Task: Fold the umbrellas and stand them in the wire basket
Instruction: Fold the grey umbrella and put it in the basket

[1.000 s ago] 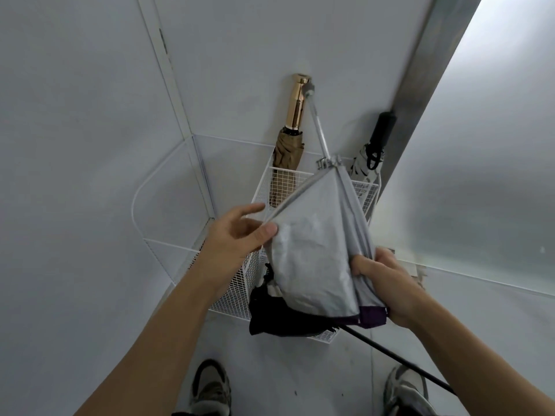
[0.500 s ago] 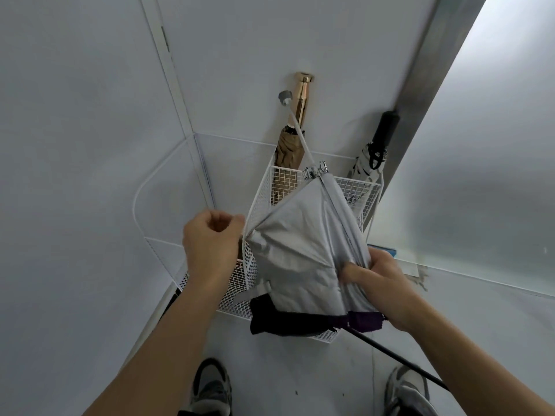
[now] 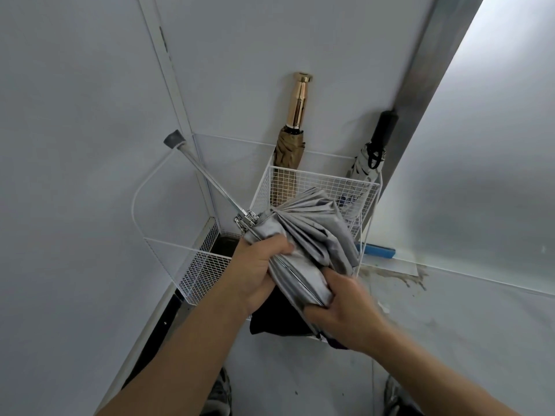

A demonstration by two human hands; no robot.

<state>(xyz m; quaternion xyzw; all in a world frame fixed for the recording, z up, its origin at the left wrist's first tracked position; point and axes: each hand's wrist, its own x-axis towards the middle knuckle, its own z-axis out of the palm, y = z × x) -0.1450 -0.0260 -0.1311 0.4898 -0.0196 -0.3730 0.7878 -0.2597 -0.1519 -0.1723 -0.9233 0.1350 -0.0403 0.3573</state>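
- Our left hand [image 3: 255, 274] has its fingers wrapped round the grey umbrella [image 3: 306, 235] near the rib joints; its shaft points up-left, away from the wire basket [image 3: 318, 183].
- Our right hand [image 3: 345, 310] clamps the canopy's lower end.
- The basket's front holds open room; gold-handled umbrella [image 3: 292, 139] and black-handled umbrella [image 3: 372, 157] stand behind.

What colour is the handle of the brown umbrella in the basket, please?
Shiny gold handle, seen in the head view.

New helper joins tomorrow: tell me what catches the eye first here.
Centre frame, the left hand and right hand bunch a silver umbrella, its shaft pointing up-left. Behind it, the white wire basket holds a tan umbrella with a gold handle and a pale umbrella with a black handle, both upright.
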